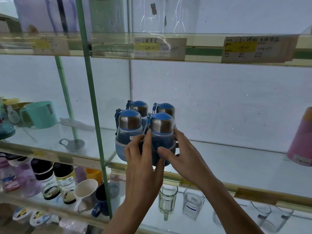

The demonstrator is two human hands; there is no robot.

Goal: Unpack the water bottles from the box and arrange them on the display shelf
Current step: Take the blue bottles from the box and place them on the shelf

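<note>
Four water bottles (pixel 139 107) already stand in a tight two-by-two cluster on the glass display shelf (pixel 236 157), just right of the green upright (pixel 94 107); the box is out of view, so I cannot tell how many remain, and the job looks part done. Touching the front left bottle (pixel 129 125), the front right bottle (pixel 161 125) is gripped by the left hand (pixel 143 162) and the right hand (pixel 184 156), fingers (pixel 148 137) curled round its lower body from either side, probably settling it into line. Each bottle is squat and pear-shaped, with a blue domed cap, steel collar, carry loop and dark blue sleeve
</note>
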